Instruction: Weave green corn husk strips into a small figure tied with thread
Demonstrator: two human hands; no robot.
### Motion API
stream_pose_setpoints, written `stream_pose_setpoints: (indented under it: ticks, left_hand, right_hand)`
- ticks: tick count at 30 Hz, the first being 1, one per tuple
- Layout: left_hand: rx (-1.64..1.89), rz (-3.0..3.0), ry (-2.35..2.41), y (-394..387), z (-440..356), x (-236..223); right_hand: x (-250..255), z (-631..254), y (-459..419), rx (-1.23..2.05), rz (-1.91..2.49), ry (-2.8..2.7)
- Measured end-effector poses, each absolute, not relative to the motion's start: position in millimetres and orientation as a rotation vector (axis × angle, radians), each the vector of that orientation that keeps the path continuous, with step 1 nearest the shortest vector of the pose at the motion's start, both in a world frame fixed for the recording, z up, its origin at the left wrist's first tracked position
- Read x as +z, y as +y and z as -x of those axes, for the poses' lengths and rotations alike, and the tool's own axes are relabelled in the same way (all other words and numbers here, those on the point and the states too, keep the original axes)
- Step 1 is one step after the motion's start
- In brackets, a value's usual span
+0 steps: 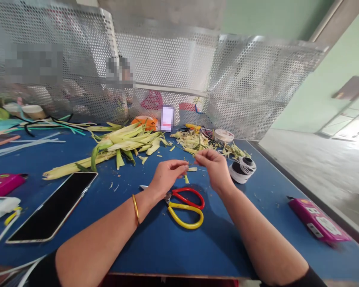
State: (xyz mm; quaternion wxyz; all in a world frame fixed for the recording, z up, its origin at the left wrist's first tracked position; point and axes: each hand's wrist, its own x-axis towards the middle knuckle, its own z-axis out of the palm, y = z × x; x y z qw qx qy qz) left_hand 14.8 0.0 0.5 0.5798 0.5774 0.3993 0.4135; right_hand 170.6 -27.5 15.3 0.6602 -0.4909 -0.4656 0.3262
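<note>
My left hand (169, 175) and my right hand (214, 167) are raised over the middle of the blue table (143, 243), fingertips close together but apart. Each has thumb and fingers pinched; a thin greenish wisp seems to be between them, too small to name. Under my left wrist lie scissors (182, 205) with one red and one yellow handle, the blade tip showing on the far side. Beyond my hands, small husk scraps (192, 169) lie scattered. A heap of green and pale corn husks (128, 139) sits behind my left hand.
Shredded husk (194, 140) and a flat white roll (224, 136) lie behind. At right are a spool of white cord (242, 171) and a pink packet (320, 221). A large phone (54, 207) lies left. Perforated metal panels (167, 59) close off the back; people show behind.
</note>
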Motion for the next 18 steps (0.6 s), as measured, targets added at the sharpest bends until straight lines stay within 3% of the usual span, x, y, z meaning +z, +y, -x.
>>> stream_pose_setpoints:
  ticks: [4, 18]
  left_hand:
    - [1.003, -1.128, 0.86, -4.0, -17.1, 0.5]
    - [1.111, -0.848, 0.939, -7.1, -20.2, -1.6]
  right_hand:
    - [2.1, -150.0, -28.5, 0.905, 1.055, -0.97]
    - [-7.9, -135.7, -31.7, 0.878, 1.111, -0.911]
